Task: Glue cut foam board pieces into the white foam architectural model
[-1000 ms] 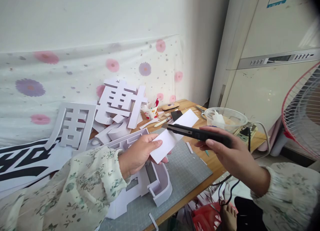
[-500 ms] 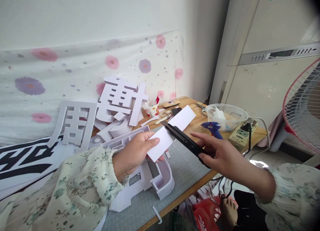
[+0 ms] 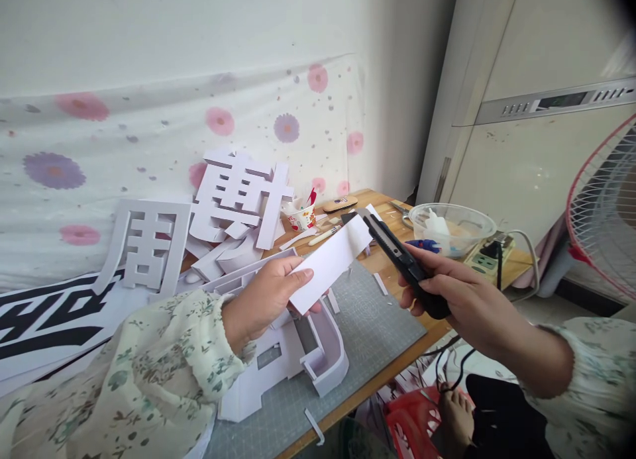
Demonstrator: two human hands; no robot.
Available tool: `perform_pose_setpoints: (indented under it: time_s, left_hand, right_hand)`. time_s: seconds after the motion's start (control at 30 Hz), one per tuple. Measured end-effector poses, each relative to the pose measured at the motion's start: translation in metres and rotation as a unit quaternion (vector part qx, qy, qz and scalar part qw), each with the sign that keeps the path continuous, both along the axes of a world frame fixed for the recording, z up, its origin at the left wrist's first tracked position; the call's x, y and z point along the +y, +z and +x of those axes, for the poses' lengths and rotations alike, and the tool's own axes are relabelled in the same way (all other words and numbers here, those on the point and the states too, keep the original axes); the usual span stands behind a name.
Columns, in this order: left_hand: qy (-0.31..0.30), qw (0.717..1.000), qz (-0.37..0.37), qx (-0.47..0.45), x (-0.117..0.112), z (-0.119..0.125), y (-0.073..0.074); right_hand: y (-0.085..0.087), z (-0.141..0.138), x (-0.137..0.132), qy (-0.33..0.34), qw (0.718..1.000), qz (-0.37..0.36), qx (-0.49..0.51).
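Pinched between the thumb and fingers of my left hand (image 3: pixel 271 297) is a white foam board strip (image 3: pixel 330 263), tilted up to the right. My right hand (image 3: pixel 447 283) is closed round a black utility knife (image 3: pixel 405 260). Its blade tip lies at the strip's far end; whether it touches cannot be made out. Under my left hand, a white built-up character with raised walls (image 3: pixel 328 359) rests on the grey cutting mat (image 3: pixel 377 313). Part of that character is hidden by my hand and sleeve.
Finished white characters (image 3: pixel 154 247) lean at the back left, beside a printed black-on-white sheet (image 3: pixel 54 313). Farther right are a paper cup (image 3: pixel 301 217), a clear plastic bowl (image 3: pixel 452 224), a blue glue gun (image 3: pixel 424 246) and a power strip (image 3: pixel 489 257). A fan (image 3: pixel 606 207) stands right.
My right hand has moved right and pulled the utility knife toward the strip's far end, its grip now wrapped round the handle. My left hand stays nearly still with the strip.
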State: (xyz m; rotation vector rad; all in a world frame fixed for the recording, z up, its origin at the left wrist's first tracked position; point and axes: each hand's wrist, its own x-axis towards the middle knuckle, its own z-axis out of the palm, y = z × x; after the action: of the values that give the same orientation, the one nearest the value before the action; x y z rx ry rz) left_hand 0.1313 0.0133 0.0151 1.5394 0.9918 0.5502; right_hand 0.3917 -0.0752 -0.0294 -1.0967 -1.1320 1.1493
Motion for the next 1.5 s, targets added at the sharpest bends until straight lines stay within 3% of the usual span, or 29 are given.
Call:
perform_pose_setpoints:
  time_s: [0.13, 0.27, 0.43, 0.53, 1.13, 1.5]
  left_hand:
    - [-0.003, 1.000, -0.001, 0.001, 0.002, 0.000, 0.002]
    - [0.002, 1.000, 0.003, 0.007, 0.002, 0.001, 0.004]
    - [0.007, 0.999, 0.026, 0.034, 0.003, 0.001, 0.003]
    - [0.013, 0.997, 0.046, 0.060, 0.004, 0.001, 0.002]
    - [-0.004, 0.992, 0.096, 0.077, 0.005, 0.002, 0.005]
    - [0.008, 0.994, 0.092, 0.057, 0.004, 0.003, 0.006]
  right_hand:
    - [0.002, 0.000, 0.001, 0.030, 0.999, -0.030, -0.035]
    - [0.004, -0.007, -0.002, 0.028, 0.985, 0.008, -0.170]
    - [0.000, -0.017, -0.007, 0.023, 0.916, 0.110, -0.385]
    - [-0.003, -0.022, -0.010, 0.006, 0.877, 0.159, -0.453]
    - [0.000, -0.034, -0.014, -0.034, 0.811, 0.237, -0.534]
    - [-0.004, -0.031, -0.013, -0.046, 0.807, 0.237, -0.539]
